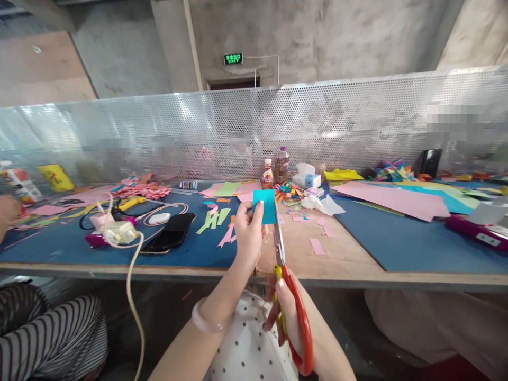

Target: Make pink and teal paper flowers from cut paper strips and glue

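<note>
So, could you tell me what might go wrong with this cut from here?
The left hand pinches the teal paper right beside the scissors blades, so its fingers could be nicked. The small piece, gripped along one edge only, may bend and skew the cut. The phone lies near the table's front edge.

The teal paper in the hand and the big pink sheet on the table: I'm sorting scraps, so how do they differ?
The teal paper is a small piece, while the pink sheet is far larger. The teal paper is held upright in the left hand, at the blades of the scissors gripped by the right hand; the pink sheet lies flat on the table, untouched. Both are plain coloured paper.
</note>
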`<move>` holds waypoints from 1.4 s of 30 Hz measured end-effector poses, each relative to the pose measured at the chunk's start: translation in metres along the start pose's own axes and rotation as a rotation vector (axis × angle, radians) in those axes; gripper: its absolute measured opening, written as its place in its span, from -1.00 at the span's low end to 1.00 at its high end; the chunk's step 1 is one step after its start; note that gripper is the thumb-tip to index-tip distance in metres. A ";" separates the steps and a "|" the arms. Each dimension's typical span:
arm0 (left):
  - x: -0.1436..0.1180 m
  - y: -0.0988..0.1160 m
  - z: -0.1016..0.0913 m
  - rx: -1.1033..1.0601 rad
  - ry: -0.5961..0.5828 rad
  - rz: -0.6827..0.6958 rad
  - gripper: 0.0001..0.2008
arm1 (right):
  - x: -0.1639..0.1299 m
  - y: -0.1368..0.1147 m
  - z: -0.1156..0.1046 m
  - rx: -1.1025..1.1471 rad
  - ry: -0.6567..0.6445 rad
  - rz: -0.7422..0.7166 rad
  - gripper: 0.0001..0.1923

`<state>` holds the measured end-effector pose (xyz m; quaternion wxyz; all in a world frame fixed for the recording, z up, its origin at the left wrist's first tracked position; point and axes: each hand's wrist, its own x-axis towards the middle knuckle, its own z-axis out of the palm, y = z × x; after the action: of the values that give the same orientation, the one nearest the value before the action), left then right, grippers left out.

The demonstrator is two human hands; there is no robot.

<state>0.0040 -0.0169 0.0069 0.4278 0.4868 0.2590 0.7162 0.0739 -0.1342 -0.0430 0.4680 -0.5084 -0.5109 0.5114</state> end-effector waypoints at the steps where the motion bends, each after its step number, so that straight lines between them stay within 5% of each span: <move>1: 0.000 0.000 0.000 0.000 0.003 -0.002 -0.76 | 0.000 -0.001 0.001 0.005 0.005 0.000 -0.40; 22: -0.003 0.001 0.000 0.019 -0.053 -0.041 -0.73 | 0.004 -0.010 0.004 -0.055 0.192 0.103 -0.46; 42: 0.000 -0.002 0.000 -0.002 -0.033 -0.082 -0.73 | 0.007 -0.015 0.000 -0.110 0.220 0.174 -0.50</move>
<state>0.0044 -0.0162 0.0052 0.4617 0.4871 0.2710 0.6900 0.0732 -0.1267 -0.0282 0.4465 -0.6287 -0.4375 0.4626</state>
